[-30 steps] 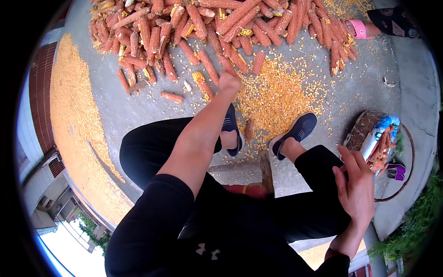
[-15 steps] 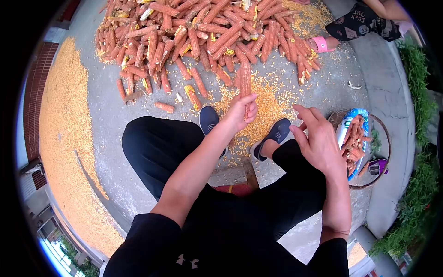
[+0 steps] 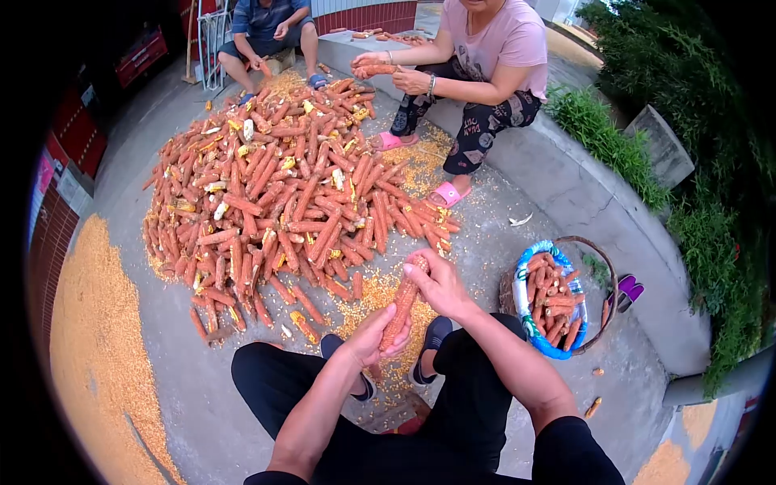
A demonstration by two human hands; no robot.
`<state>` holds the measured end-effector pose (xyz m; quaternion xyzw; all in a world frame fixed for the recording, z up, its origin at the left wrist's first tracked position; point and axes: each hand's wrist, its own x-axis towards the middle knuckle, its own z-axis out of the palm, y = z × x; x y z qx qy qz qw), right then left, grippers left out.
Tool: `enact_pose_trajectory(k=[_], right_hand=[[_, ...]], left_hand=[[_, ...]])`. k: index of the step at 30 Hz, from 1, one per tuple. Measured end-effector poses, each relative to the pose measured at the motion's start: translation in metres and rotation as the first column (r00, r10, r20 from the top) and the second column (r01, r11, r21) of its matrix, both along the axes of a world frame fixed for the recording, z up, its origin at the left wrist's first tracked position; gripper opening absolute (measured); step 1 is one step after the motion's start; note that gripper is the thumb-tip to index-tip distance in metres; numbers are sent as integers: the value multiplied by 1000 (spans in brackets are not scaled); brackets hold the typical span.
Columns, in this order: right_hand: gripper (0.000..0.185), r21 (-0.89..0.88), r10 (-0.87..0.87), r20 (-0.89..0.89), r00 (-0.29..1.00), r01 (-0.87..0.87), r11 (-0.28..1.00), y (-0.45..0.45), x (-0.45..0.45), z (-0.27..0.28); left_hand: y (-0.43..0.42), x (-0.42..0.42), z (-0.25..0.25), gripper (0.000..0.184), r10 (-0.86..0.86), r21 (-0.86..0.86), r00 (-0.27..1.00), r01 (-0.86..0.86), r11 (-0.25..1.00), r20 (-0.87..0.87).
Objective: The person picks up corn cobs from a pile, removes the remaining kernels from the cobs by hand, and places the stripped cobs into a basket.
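Observation:
Between my knees I hold a reddish corn cob (image 3: 399, 311) at a slant. My left hand (image 3: 374, 335) is wrapped round its lower end. At the upper end, the fingers of my right hand (image 3: 437, 283) close over the tip. Few if any kernels show on this cob. Loose yellow kernels (image 3: 378, 293) lie on the ground beneath and beyond my hands. Just past them rises a large heap of similar cobs (image 3: 275, 202), some with patches of yellow or white kernels still on them.
A basket (image 3: 553, 349) with a blue-and-white liner and a hooped handle stands at my right, holding bare cobs. Spread kernels (image 3: 97, 339) cover the ground at left. Two people sit beyond the heap, each handling a cob. A low concrete wall (image 3: 590, 202) runs along the right.
The view has tilted up, bringing both people into sight. My right hand, apart from the cob before, has come onto its upper end. My left hand keeps its hold.

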<state>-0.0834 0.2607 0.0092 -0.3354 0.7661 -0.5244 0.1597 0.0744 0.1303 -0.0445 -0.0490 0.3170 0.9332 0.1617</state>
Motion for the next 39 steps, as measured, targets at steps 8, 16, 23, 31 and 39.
enact_pose_trajectory(k=[8, 16, 23, 31, 39], right_hand=[[32, 4, -94, -215, 972, 97, 995, 1, 1, 9], [32, -232, -23, 479, 877, 152, 961, -2, -13, 12], [35, -427, 239, 582, 777, 42, 903, 9, -12, 21], [33, -440, 282, 572, 770, -3, 898, 10, -8, 23], [32, -290, 341, 510, 790, -215, 932, 23, -13, 12]], left_hand=[[-14, 5, -14, 38, 381, -49, 902, -379, 924, 206], [-28, 1, 48, 30, 689, -189, 701, -713, 676, -181], [-32, 14, 79, 33, 631, -344, 597, -802, 489, -495], [-34, 19, 79, 15, 558, -520, 502, -842, 144, -660], [-44, 21, 67, 15, 582, -494, 624, -777, 390, -521]])
